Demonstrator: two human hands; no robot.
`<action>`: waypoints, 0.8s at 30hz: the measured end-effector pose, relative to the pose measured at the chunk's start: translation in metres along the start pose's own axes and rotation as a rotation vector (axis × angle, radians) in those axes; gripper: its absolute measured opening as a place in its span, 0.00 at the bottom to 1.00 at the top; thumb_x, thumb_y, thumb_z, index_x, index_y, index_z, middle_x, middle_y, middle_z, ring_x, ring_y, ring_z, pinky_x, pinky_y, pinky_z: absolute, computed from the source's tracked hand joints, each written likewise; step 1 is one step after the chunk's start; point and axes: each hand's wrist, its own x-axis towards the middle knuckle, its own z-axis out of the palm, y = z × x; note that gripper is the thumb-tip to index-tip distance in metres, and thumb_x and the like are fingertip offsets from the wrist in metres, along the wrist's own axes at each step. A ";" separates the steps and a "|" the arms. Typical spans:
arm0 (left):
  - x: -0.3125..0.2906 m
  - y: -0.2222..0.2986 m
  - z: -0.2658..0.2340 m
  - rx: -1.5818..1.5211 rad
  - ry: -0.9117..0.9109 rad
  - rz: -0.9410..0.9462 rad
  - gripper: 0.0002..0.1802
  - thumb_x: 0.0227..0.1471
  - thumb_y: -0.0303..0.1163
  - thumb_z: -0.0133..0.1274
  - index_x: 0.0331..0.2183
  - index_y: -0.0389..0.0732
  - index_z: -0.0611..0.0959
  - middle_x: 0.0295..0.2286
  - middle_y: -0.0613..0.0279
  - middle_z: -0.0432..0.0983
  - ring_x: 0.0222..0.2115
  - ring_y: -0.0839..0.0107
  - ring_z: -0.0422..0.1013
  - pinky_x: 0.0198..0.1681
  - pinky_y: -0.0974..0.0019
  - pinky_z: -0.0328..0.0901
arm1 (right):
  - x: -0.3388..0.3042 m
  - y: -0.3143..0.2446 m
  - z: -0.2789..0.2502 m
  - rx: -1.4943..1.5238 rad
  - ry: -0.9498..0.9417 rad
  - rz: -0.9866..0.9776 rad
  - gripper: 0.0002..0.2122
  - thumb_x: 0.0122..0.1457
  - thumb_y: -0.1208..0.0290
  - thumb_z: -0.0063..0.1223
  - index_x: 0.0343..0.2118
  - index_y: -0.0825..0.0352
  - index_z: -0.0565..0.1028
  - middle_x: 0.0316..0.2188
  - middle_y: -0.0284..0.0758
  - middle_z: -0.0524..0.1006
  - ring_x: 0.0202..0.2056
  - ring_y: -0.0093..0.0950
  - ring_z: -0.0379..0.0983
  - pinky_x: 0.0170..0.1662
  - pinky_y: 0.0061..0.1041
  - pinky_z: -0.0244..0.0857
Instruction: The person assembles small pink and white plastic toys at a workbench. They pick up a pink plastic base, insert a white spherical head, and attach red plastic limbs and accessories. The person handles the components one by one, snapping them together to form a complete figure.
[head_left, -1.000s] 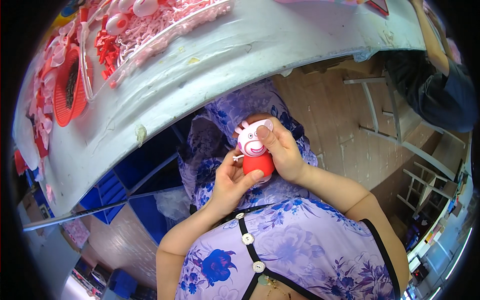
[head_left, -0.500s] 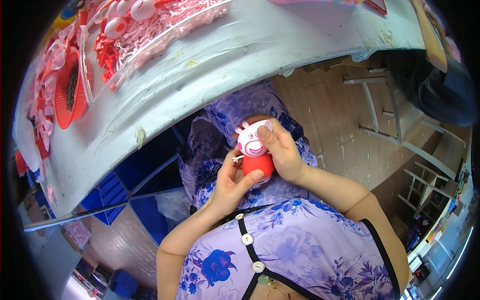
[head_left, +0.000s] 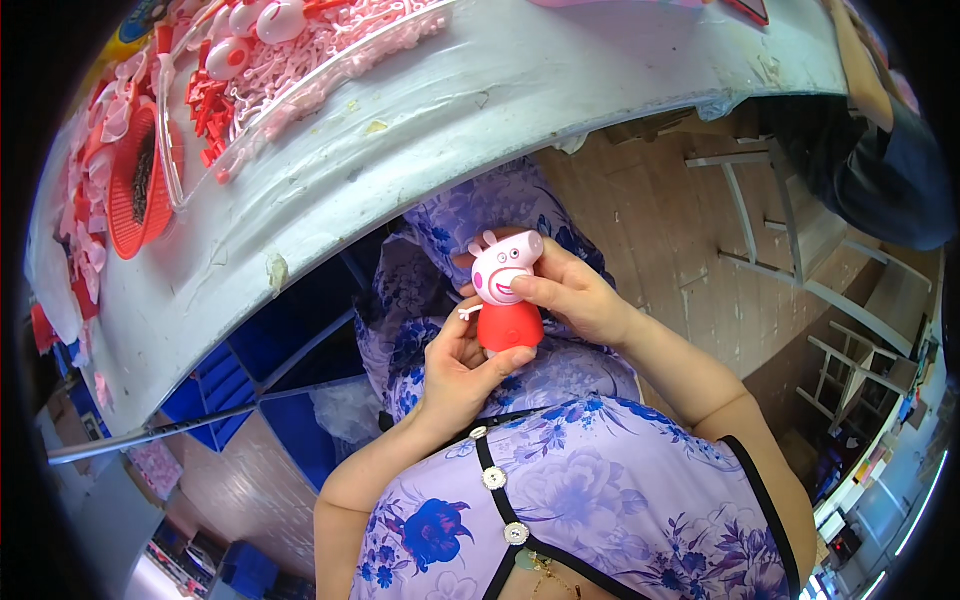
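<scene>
A toy pig figure [head_left: 510,322] with a pink head, a red body and a small pale arm is held upright above my lap. My left hand [head_left: 462,362] is closed around its lower body, the thumb lying across the bottom edge. Around the head, my right hand [head_left: 580,298] grips from the right, its thumb pressed beside the painted mouth and its other fingers behind, partly hidden. The pig's snout points up and to the right.
A covered worktable [head_left: 400,150] curves across the far side. On it lie a tray of pink parts [head_left: 320,70], several red pieces [head_left: 210,115] and a red basket [head_left: 130,200] with dark bits. Blue bins [head_left: 300,430] stand below. Another person's arm [head_left: 870,95] and metal-framed stools [head_left: 850,370] are at right.
My right thumb has slid down from the snout to beside the mouth, leaving the snout in view. The right hand has shifted slightly right and down.
</scene>
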 end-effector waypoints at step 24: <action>0.003 0.001 0.001 0.071 -0.035 0.004 0.32 0.46 0.19 0.59 0.53 0.32 0.64 0.47 0.56 0.68 0.48 0.72 0.66 0.54 0.67 0.60 | -0.001 0.012 -0.006 -0.102 0.027 -0.069 0.23 0.57 0.76 0.51 0.55 0.67 0.58 0.54 0.44 0.66 0.53 0.36 0.67 0.54 0.35 0.62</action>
